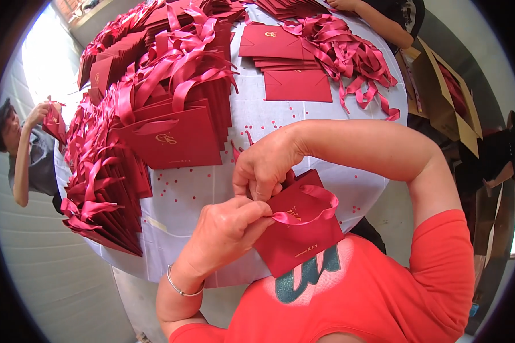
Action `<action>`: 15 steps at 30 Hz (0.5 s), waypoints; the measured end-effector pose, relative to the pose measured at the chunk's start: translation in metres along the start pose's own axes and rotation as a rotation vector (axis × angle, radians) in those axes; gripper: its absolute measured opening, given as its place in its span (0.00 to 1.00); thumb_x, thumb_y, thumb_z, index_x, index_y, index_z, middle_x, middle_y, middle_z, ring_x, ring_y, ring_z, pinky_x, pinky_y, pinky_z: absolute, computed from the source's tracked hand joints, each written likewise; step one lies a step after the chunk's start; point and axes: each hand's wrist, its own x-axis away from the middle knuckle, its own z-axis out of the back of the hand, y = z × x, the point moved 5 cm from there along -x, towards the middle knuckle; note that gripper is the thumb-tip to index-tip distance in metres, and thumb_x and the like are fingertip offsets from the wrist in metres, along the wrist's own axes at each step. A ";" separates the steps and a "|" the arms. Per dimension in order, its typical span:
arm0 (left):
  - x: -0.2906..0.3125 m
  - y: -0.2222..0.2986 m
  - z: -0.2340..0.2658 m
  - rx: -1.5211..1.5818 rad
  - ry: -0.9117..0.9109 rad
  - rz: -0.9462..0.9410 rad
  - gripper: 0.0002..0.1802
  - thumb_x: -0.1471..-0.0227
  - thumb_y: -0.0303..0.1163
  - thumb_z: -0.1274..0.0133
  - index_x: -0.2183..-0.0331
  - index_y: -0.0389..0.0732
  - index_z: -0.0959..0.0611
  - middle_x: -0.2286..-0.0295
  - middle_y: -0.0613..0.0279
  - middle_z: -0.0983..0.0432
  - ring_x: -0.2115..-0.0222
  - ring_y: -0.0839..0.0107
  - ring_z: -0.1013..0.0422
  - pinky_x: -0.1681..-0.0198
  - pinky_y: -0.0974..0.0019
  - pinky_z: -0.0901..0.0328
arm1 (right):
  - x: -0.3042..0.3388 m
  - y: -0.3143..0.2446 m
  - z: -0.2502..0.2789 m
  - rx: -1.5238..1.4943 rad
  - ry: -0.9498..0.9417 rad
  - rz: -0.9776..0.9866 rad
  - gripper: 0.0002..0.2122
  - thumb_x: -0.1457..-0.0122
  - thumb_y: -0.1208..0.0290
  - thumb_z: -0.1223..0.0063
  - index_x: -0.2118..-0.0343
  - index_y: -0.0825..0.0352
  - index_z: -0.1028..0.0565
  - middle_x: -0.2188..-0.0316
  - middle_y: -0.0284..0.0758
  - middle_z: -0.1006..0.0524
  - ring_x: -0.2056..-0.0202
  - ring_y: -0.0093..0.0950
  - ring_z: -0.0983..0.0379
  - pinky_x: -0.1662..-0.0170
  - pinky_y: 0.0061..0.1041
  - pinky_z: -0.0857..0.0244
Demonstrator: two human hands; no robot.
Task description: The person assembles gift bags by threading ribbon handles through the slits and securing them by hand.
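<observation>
A dark red paper gift bag (296, 247) with gold print lies tilted at the table's near edge, against my shirt. A glossy pink ribbon handle (320, 213) loops over its front. Close to the bag's upper left corner, my left hand (226, 228) pinches one end of that ribbon between thumb and fingers. My right hand (267, 163) reaches across the bag's top edge, its fingers bent and pressed together right beside my left fingertips. Bits of ribbon stick out past the right hand, but its fingertips hide exactly what they grip.
Rows of finished-looking red bags with ribbon handles (171, 134) crowd the white-covered table (180, 220) at left. Flat bags (297, 84) and a ribbon heap (349, 51) lie farther back. Small red dots are scattered about. Other people work at left and far right; cardboard boxes (440, 97) stand right.
</observation>
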 end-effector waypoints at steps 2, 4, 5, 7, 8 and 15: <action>0.002 0.002 0.002 0.055 0.033 -0.019 0.09 0.58 0.22 0.34 0.71 0.38 0.17 0.78 0.59 0.24 0.78 0.64 0.26 0.75 0.66 0.33 | -0.001 0.002 -0.002 -0.037 0.018 0.025 0.14 0.50 0.74 0.37 0.59 0.68 0.23 0.77 0.24 0.26 0.78 0.15 0.34 0.78 0.17 0.44; 0.004 0.005 0.004 0.049 0.031 -0.018 0.09 0.58 0.21 0.34 0.70 0.37 0.17 0.78 0.59 0.24 0.77 0.63 0.26 0.74 0.65 0.32 | 0.002 -0.001 -0.006 -0.097 0.093 0.027 0.16 0.54 0.76 0.34 0.61 0.68 0.23 0.77 0.25 0.24 0.78 0.15 0.33 0.78 0.15 0.45; 0.005 0.004 0.005 0.060 0.034 -0.020 0.08 0.56 0.23 0.36 0.70 0.39 0.17 0.78 0.58 0.24 0.77 0.60 0.25 0.75 0.64 0.31 | 0.003 0.000 -0.007 -0.100 0.098 0.029 0.16 0.54 0.76 0.34 0.61 0.68 0.23 0.77 0.25 0.24 0.78 0.15 0.33 0.78 0.15 0.45; 0.004 0.005 0.006 0.074 0.037 -0.019 0.07 0.54 0.25 0.37 0.69 0.41 0.18 0.77 0.57 0.23 0.77 0.58 0.25 0.76 0.62 0.31 | 0.005 -0.001 -0.005 -0.122 0.186 0.073 0.15 0.55 0.76 0.35 0.63 0.70 0.24 0.78 0.28 0.24 0.79 0.16 0.33 0.78 0.17 0.43; 0.002 0.005 0.007 0.065 0.034 0.020 0.07 0.55 0.24 0.38 0.70 0.41 0.18 0.78 0.57 0.23 0.78 0.58 0.25 0.76 0.62 0.31 | 0.007 -0.001 -0.009 -0.125 0.187 0.072 0.15 0.55 0.76 0.35 0.63 0.70 0.24 0.78 0.28 0.24 0.79 0.16 0.33 0.78 0.17 0.43; 0.002 0.002 0.002 0.118 0.069 0.049 0.07 0.60 0.16 0.40 0.74 0.36 0.19 0.81 0.65 0.26 0.86 0.83 0.33 0.82 0.76 0.41 | 0.029 -0.011 -0.004 -0.012 0.594 0.193 0.11 0.55 0.79 0.41 0.67 0.72 0.27 0.79 0.33 0.23 0.77 0.22 0.27 0.74 0.23 0.34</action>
